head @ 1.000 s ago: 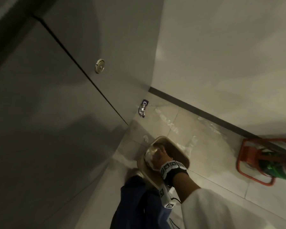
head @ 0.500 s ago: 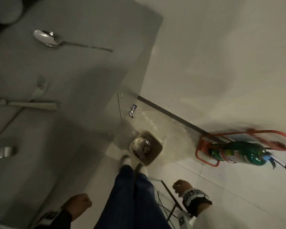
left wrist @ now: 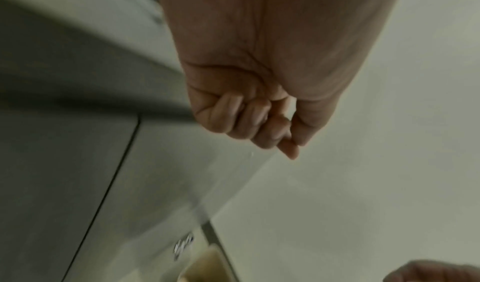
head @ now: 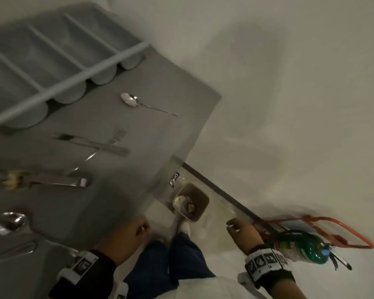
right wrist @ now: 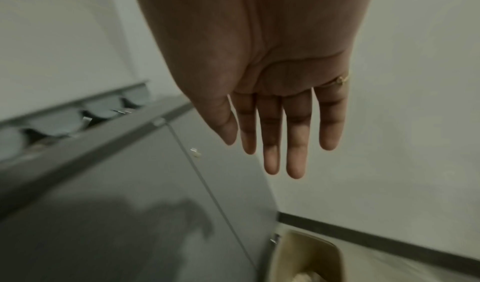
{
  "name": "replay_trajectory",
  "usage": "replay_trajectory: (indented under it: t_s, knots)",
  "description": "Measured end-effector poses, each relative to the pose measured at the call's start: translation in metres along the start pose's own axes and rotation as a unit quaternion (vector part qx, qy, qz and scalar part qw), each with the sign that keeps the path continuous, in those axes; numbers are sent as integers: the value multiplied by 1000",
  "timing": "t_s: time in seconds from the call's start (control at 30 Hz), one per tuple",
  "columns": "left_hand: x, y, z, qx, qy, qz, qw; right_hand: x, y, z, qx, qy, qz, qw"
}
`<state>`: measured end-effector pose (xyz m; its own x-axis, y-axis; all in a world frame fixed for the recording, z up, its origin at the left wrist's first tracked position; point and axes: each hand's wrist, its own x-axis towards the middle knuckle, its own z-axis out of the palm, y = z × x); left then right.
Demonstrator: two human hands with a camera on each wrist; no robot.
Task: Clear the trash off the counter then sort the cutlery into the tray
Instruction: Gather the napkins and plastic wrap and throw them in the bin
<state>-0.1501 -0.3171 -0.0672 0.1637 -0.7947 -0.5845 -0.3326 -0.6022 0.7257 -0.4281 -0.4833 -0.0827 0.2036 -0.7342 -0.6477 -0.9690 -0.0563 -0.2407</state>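
A grey cutlery tray [head: 78,80] sits at the back left of the grey counter [head: 160,130], its compartments bare. In front of it lie a spoon [head: 136,102], a knife [head: 95,144] crossed by a fork [head: 115,139], a flat metal utensil [head: 61,181] with a yellowish scrap [head: 13,180] on it, and another spoon [head: 8,221]. A beige bin [head: 200,201] on the floor holds crumpled trash [head: 181,201]. My left hand [head: 141,228] hangs at the counter's front edge, fingers curled into a fist [left wrist: 259,126] with nothing in it. My right hand [head: 233,225] hovers right of the bin with straight fingers [right wrist: 283,153].
A small wrapper [head: 174,179] lies on the floor by the cabinet base. A green fire extinguisher [head: 300,249] in a red stand [head: 343,231] is at the right, against the white wall. My legs stand between the counter and the bin.
My right hand left the crumpled trash in the bin and rose away with nothing in it. The head view swung up from the floor to the counter. My left hand came up beside the counter edge.
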Motion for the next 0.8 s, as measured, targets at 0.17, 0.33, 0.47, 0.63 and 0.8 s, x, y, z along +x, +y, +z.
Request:
replay_trajectory:
  t_s: [0.17, 0.33, 0.47, 0.63, 0.8]
  knots:
    - [-55, 4, -61, -61, 215, 5, 975, 3, -121, -33, -45, 20, -188, 981]
    - [-99, -36, -97, -95, 383, -52, 917, -7, -233, -41, -38, 33, -350, 935]
    - [-129, -70, -111, -125, 476, -132, 861, -9, -303, -24, -57, 5, -463, 884]
    - [-153, -98, -122, -152, 535, -193, 808, -29, -372, 12, -113, -57, -544, 830]
    - [-168, -110, -128, -163, 561, -225, 780, -43, -431, 60, -155, -90, -602, 778]
